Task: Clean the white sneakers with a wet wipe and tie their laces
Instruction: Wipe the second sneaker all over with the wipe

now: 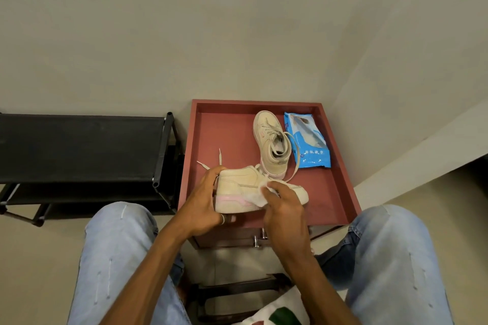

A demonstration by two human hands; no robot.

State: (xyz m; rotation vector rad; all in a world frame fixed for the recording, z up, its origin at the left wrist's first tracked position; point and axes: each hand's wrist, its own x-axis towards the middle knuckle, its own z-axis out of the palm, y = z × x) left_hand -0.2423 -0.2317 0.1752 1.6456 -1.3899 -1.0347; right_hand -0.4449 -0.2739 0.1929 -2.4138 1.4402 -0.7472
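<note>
— Sneaker (237, 187) pointing where?
— Toe right, heel left, lengthwise above the surface's (224, 134) near edge. Left hand (204, 200) grips the heel; right hand (284, 208) pinches a wipe (257, 196) against its side.

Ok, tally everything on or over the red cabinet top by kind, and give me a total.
Sneakers: 2
Wet wipe pack: 1
Loose wet wipe: 1
Total: 4

free: table (224, 134) left side | blocked: far sneaker (269, 145), wipes pack (309, 140)
</note>
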